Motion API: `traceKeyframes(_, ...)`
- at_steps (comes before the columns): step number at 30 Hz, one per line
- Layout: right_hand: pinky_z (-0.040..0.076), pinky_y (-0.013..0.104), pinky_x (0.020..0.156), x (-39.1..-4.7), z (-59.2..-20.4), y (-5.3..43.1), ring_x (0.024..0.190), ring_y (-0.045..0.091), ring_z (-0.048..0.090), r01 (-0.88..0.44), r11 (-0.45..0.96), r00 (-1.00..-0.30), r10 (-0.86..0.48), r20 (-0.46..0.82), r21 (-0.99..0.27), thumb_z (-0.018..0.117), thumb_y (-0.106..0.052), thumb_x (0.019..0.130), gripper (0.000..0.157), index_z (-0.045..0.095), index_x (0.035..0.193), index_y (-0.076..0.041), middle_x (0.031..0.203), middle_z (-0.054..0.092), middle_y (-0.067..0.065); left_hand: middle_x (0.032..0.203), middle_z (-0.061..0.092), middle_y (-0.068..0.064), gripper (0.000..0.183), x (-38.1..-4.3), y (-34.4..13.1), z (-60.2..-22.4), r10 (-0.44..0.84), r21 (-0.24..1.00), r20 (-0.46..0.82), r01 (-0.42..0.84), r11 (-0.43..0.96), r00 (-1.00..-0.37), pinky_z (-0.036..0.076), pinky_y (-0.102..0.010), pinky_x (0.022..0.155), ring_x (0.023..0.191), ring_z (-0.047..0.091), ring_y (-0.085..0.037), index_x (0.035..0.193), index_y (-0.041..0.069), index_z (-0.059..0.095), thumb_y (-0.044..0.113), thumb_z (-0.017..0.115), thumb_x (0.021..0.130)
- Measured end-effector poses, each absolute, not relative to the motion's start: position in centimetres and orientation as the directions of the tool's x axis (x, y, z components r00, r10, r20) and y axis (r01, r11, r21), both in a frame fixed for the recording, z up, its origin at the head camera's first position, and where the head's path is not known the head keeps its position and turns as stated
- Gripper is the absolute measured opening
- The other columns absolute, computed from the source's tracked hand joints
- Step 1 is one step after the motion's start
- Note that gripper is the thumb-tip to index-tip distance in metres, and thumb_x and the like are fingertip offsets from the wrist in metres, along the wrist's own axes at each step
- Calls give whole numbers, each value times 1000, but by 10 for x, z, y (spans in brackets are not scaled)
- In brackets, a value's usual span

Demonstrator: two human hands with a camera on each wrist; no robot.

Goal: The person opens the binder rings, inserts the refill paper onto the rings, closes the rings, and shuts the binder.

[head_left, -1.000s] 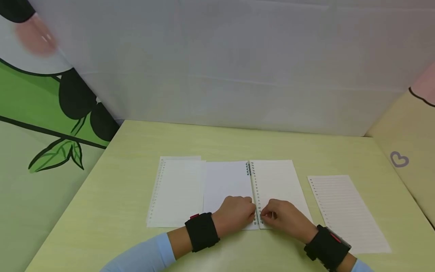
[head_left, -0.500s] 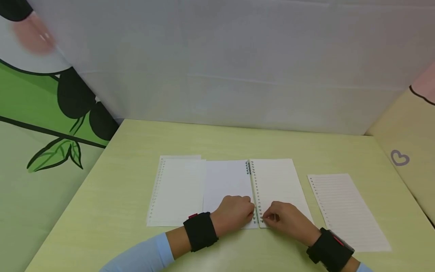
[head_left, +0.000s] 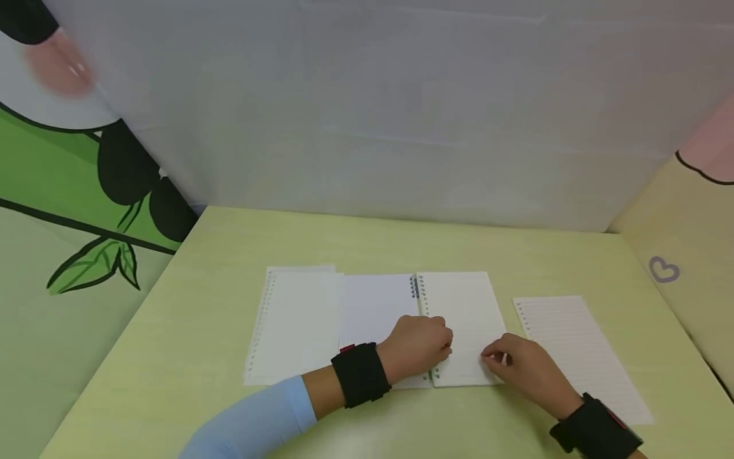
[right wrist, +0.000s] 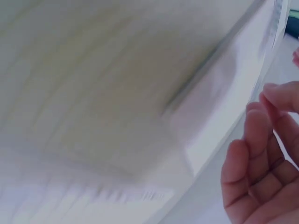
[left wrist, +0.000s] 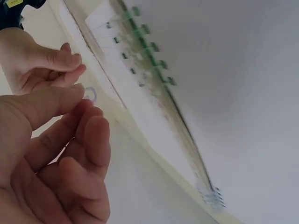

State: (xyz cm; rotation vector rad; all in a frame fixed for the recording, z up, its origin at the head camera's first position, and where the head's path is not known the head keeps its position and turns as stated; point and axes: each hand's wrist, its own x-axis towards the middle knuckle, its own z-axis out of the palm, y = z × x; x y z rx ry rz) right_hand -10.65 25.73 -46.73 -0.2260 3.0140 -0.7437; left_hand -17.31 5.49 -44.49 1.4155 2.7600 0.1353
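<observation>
Now, an open white notebook with plain pages (head_left: pixel 430 306) is seen lying flat on the pale yellow-green tabletop (head_left: pixel 344 236), and its green-tinted ring binding (left wrist: pixel 154 46) is overhung, toward six o'clock, by the person's left hand (head_left: pixel 415 344): fingers curled, thumb close against forefinger, a narrow grip; whether the paper is touched cannot be told. Over at the notebook's four o'clock, the edge of the page is overhung by the right hand (head_left: pixel 529 371), narrow as well, thumb tip close to forefinger tip. And at nine o'clock, loose white sheets with punched edges (head_left: pixel 295 325) are seen overlapping, slightly askew, beside the notebook. Out past three o'clock, a loose white ruled sheet (head_left: pixel 579 344) is partly hidden by the right hand. Both wrists are wrapped in black bands (head_left: pixel 361 375); the left arm is covered by a light-blue sleeve (head_left: pixel 252 414).
</observation>
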Motion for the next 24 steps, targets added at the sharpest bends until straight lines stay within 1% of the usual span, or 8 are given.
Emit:
traceKeyframes(4,37,24,57,-107,-468,296,66,5,48,-15,907,-1000,-12,10,-422,62,-22,80,10,66,88,-17,77,56,-5,71,52,10,14,-173,79,-441,833,63,-7,831,553,-554,33,-19,46,59,47,-2,77,26,62,31,54,87)
traceKeyframes(7,38,26,57,-108,-492,341,67,11,50,69,922,-995,89,35,-381,55,-35,85,22,65,94,-18,83,58,-2,72,52,11,12,-174,98,-442,840,39,-8,839,542,-542,33,-19,47,61,48,-1,78,28,62,32,55,86)
traceKeyframes(10,37,29,58,-109,-524,392,71,14,52,142,932,-985,166,46,-333,46,-51,85,37,62,98,-21,87,59,0,73,52,12,12,-175,118,-445,846,7,-7,846,533,-533,33,-20,47,62,49,-1,77,29,61,33,54,86)
traceKeyframes(13,38,30,61,-108,-540,426,74,16,53,209,933,-976,217,-7,-293,40,-59,83,50,60,102,-18,90,60,3,75,53,13,12,-175,139,-449,852,-27,-8,852,523,-523,35,-20,47,62,50,0,76,29,59,34,55,85)
traceKeyframes(15,38,31,60,-104,-535,433,71,16,52,244,929,-970,231,-79,-280,40,-58,84,56,58,107,-11,92,61,8,75,54,14,12,-173,150,-452,854,-49,-12,853,520,-521,37,-20,48,62,51,0,75,29,59,35,56,85)
traceKeyframes(20,40,35,59,-94,-491,419,72,26,56,349,897,-922,277,-271,-271,42,-57,84,71,53,113,7,101,57,25,74,54,15,10,-165,173,-461,867,-111,-23,863,493,-499,39,-20,48,60,51,1,75,31,60,34,57,84)
traceKeyframes(22,40,36,58,-93,-477,412,74,28,56,378,884,-903,286,-321,-276,43,-57,83,73,54,110,9,101,57,28,71,52,14,14,-161,181,-463,875,-136,-20,868,478,-485,38,-20,46,57,49,1,72,31,59,31,56,85)
traceKeyframes(24,39,35,57,-92,-470,407,71,25,55,395,878,-892,295,-343,-271,44,-55,83,68,57,106,8,97,58,26,68,50,13,20,-159,187,-465,880,-161,-17,869,467,-475,36,-21,44,55,44,0,67,30,55,27,54,87)
